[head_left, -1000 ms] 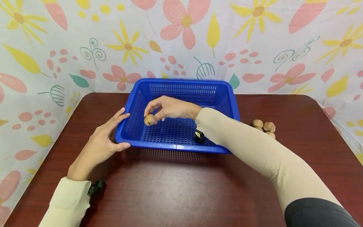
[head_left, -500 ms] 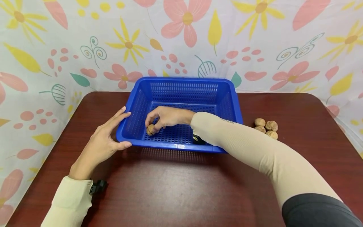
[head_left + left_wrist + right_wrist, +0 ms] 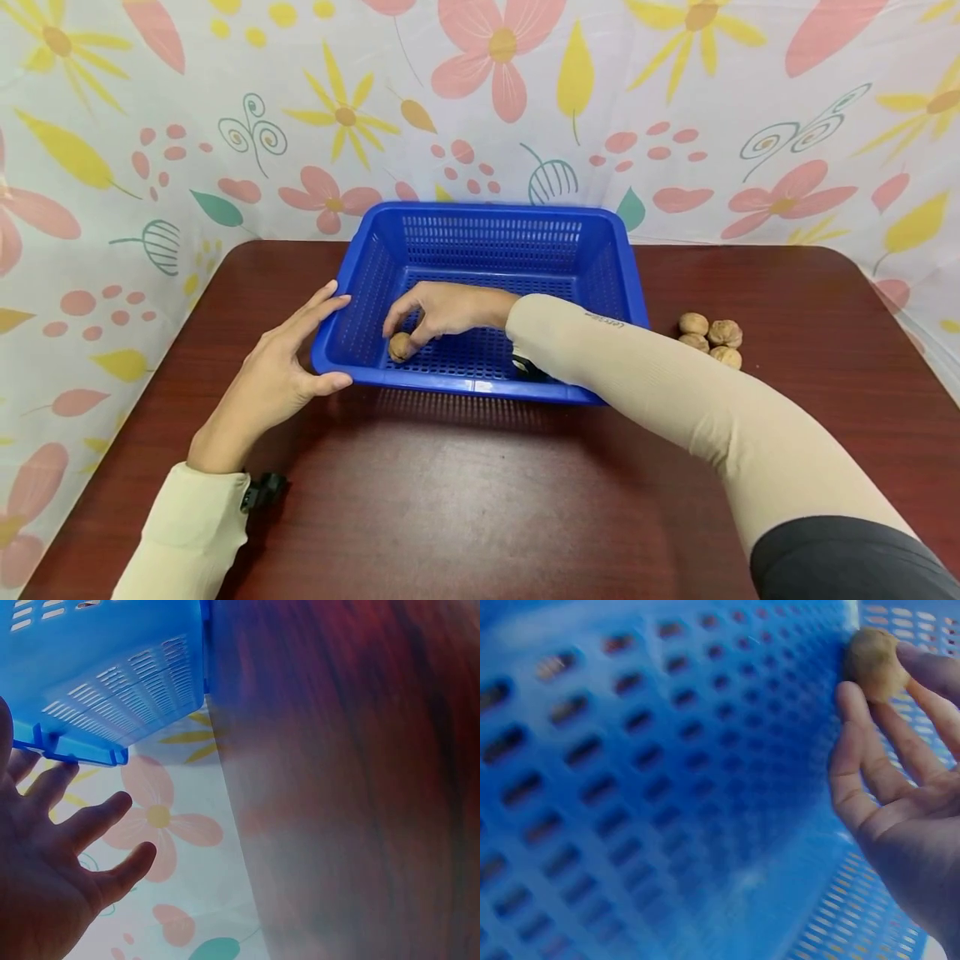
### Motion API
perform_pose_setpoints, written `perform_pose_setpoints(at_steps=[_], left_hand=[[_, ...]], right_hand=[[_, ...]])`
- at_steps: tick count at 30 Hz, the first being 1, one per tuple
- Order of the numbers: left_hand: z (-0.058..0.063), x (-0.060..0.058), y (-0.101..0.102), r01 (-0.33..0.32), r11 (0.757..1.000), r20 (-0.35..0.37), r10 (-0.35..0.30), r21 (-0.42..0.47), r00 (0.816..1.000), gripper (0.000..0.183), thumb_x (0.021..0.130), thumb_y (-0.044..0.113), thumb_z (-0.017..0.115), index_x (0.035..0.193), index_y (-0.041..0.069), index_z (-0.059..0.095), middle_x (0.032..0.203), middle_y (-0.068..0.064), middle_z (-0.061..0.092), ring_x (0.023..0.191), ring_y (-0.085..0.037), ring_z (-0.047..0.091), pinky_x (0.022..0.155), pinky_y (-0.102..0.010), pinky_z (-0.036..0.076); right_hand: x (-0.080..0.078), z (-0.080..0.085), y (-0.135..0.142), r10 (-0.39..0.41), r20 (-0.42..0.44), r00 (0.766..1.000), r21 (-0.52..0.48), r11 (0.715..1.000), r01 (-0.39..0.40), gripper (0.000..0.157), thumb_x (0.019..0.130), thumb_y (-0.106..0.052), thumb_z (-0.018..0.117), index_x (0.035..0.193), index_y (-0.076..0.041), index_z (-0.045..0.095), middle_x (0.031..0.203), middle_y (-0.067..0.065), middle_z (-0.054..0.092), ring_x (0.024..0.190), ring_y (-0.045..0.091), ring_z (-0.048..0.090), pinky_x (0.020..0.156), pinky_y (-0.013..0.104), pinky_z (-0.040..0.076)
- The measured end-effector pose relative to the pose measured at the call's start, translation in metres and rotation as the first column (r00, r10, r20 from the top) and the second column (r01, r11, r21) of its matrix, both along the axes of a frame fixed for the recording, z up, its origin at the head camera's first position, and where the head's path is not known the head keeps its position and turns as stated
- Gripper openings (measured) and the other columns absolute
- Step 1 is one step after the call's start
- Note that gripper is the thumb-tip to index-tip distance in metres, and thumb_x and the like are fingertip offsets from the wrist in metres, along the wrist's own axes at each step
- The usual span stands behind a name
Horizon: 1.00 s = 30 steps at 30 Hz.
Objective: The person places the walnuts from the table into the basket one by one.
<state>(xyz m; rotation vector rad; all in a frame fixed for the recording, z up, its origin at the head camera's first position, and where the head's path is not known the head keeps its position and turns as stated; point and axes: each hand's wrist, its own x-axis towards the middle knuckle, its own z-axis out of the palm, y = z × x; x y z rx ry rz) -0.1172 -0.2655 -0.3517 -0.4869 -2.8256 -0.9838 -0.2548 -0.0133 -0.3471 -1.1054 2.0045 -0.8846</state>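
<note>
Inside the blue plastic basket, my right hand pinches a walnut low at the left end, close over the perforated floor. In the right wrist view, the thumb and fingertips meet the walnut, while the other fingers of the hand curl loosely below it. My left hand is spread at the basket's left end, fingertips at the side rim and thumb by the front corner. The left wrist view has the left hand with fingers apart, some reaching the rim of the basket.
Several walnuts lie in a small cluster on the dark wooden table, right of the basket and just beyond my right sleeve. A flowered cloth hangs behind the table and along its sides.
My right hand has lowered the walnut from above the basket to near its floor. The left hand has stayed at the rim. The head view has shifted slightly.
</note>
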Motion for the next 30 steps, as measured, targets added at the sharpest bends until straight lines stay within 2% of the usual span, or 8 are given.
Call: perform_pose_setpoints(at_steps=[3,7,10,13,18,22,27,30], left_hand=[[0.0,0.0,0.0,0.002,1.0,0.005,-0.002,-0.003,1.0,0.093,0.082,0.04,0.09,0.161,0.026,0.043,0.174,0.005,0.027,0.142,-0.046,0.052,0.105,-0.069,0.047],[0.0,-0.001,0.001,0.0,1.0,0.003,0.0,-0.008,1.0,0.093,0.081,0.041,0.09,0.161,0.028,0.043,0.174,0.006,0.027,0.142,-0.045,0.052,0.105,-0.07,0.046],[0.0,0.0,0.001,-0.003,1.0,0.0,0.003,-0.008,1.0,0.093,0.081,0.039,0.091,0.16,0.028,0.043,0.174,0.007,0.028,0.141,-0.045,0.053,0.105,-0.069,0.047],[0.001,0.001,0.001,-0.007,1.0,0.007,0.007,-0.011,1.0,0.093,0.081,0.038,0.091,0.161,0.028,0.043,0.174,0.006,0.028,0.14,-0.045,0.054,0.104,-0.069,0.048],[0.002,0.001,0.002,-0.016,1.0,0.026,0.017,-0.02,1.0,0.092,0.083,0.039,0.089,0.161,0.029,0.042,0.174,0.006,0.027,0.141,-0.046,0.052,0.103,-0.073,0.046],[0.003,0.001,0.002,-0.018,0.999,0.019,0.018,-0.029,1.0,0.092,0.083,0.039,0.09,0.161,0.029,0.042,0.174,0.006,0.027,0.141,-0.047,0.052,0.104,-0.073,0.046],[0.003,0.002,0.002,-0.022,0.999,0.024,0.022,-0.026,0.999,0.092,0.082,0.04,0.09,0.161,0.029,0.042,0.174,0.007,0.027,0.141,-0.047,0.052,0.103,-0.074,0.045],[0.001,0.001,0.002,-0.016,1.0,0.025,0.017,-0.019,1.0,0.092,0.083,0.038,0.09,0.161,0.028,0.042,0.174,0.006,0.027,0.141,-0.047,0.052,0.104,-0.074,0.045]], right_hand=[[-0.001,0.014,0.008,-0.005,-0.058,0.998,0.013,1.0,0.006,0.038,0.092,-0.006,0.074,0.13,-0.009,0.073,0.138,0.008,0.068,0.113,0.019,0.064,0.082,0.029,0.055],[0.0,0.043,0.033,-0.04,-0.128,0.991,-0.007,0.999,0.04,0.039,0.093,-0.006,0.074,0.131,-0.007,0.071,0.139,0.01,0.069,0.118,0.026,0.07,0.098,0.035,0.057],[0.002,0.066,0.063,-0.102,-0.184,0.978,-0.041,0.995,0.096,0.037,0.093,-0.009,0.075,0.129,-0.011,0.073,0.136,0.007,0.07,0.109,0.024,0.074,0.097,0.038,0.057],[0.008,0.085,0.101,-0.195,-0.252,0.948,-0.074,0.98,0.183,0.033,0.093,-0.012,0.077,0.126,-0.016,0.075,0.132,0.003,0.073,0.101,0.018,0.075,0.092,0.037,0.058],[0.024,0.097,0.177,-0.389,-0.306,0.869,-0.126,0.921,0.368,0.03,0.095,-0.013,0.077,0.125,-0.021,0.076,0.123,0.002,0.076,0.096,0.014,0.075,0.083,0.025,0.056],[0.039,0.094,0.239,-0.542,-0.341,0.768,-0.112,0.834,0.54,0.032,0.097,-0.022,0.077,0.129,-0.026,0.074,0.112,-0.005,0.079,0.094,0.007,0.073,0.081,0.015,0.051],[0.053,0.073,0.306,-0.658,-0.344,0.67,-0.06,0.727,0.684,0.035,0.099,-0.029,0.075,0.134,-0.026,0.071,0.106,-0.016,0.079,0.092,0.0,0.071,0.079,0.011,0.047],[0.058,0.055,0.335,-0.696,-0.331,0.637,-0.05,0.687,0.725,0.035,0.099,-0.028,0.075,0.134,-0.024,0.071,0.103,-0.017,0.079,0.088,0.003,0.072,0.075,0.016,0.049]])
